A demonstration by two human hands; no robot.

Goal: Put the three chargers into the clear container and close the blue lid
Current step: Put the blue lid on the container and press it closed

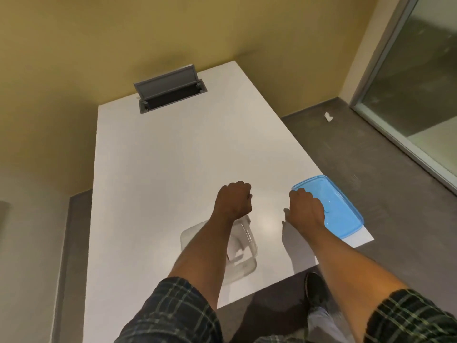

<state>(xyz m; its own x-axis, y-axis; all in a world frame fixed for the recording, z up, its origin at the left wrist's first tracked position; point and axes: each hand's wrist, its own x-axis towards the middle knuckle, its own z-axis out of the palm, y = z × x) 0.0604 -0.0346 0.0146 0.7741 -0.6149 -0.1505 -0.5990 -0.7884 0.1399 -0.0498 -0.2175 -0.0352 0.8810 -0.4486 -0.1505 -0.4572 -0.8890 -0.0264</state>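
The clear container (249, 243) stands on the white table (160, 169) near its front edge, partly under my left forearm. Inside it I see white chargers (236, 253); their number is unclear. My left hand (233, 200) hovers just beyond the container, curled into a fist with nothing visible in it. The blue lid (343, 209) lies flat at the table's right front corner. My right hand (306, 210) is on the lid's left end, fingers curled over its edge.
A grey cable hatch (170, 91) stands propped open at the table's far end. Yellow walls close in behind and to the left. A glass door (420, 82) and grey floor lie to the right. A shoe (315, 288) shows below the table's front edge.
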